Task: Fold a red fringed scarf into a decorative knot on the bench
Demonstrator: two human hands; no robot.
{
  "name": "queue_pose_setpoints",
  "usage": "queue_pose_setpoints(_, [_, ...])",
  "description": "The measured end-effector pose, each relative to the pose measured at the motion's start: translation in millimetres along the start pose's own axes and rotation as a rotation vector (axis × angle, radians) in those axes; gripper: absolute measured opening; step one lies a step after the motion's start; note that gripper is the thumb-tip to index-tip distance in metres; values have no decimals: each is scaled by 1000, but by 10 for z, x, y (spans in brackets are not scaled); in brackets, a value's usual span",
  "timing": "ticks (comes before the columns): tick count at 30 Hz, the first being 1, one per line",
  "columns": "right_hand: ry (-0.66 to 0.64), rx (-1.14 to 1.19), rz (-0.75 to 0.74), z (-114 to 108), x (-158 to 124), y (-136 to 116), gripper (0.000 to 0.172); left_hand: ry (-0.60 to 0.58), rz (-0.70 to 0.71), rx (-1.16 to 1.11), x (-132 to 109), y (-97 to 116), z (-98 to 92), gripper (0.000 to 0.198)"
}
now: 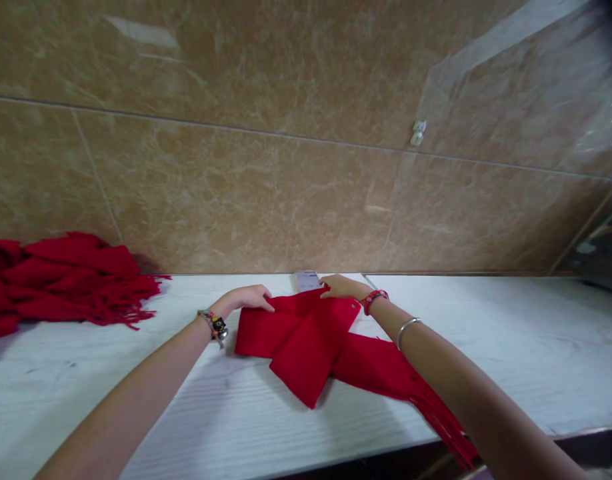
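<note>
A red fringed scarf (pixel 311 353) lies folded on the white wood-grain table, one band crossing diagonally over another. Its fringed end trails to the lower right, past the table's front edge and partly behind my right forearm. At the upper left fold, my left hand (pixel 250 297) grips the cloth with thumb and fingers. My right hand (pixel 343 287) pinches the upper edge of the scarf, its fingers curled beside a phone (pixel 307 281) that lies against the wall. A small pale mark shows on the scarf near my right wrist.
Another red fringed cloth (pixel 71 280) lies heaped at the left of the table (pixel 486 347). A brown marbled tile wall (pixel 286 187) rises along the back edge, with a small white fitting (pixel 418 133) on it. A dark object (pixel 603 253) stands at the far right.
</note>
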State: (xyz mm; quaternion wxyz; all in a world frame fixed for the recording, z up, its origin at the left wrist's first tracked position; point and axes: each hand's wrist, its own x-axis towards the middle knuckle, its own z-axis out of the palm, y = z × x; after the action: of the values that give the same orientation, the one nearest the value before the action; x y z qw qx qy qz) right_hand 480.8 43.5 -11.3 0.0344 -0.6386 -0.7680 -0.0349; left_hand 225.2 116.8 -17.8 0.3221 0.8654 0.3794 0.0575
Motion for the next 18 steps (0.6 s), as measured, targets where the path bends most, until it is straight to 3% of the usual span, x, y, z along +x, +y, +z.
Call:
queue_pose_setpoints(4, [-65, -6, 62, -1, 130, 108, 15, 144, 27, -4, 23, 36, -37, 22])
queue_pose_setpoints(10, [-64, 63, 129, 51, 158, 274, 31, 351, 30, 60, 165, -19, 9, 14])
queue_pose_setpoints(15, [-138, 130, 173, 80, 189, 411, 29, 366, -6, 23, 312, -102, 42, 19])
queue_pose_setpoints(18, [-224, 198, 167, 34, 176, 489, 33, 269, -70, -27, 289, -150, -26, 29])
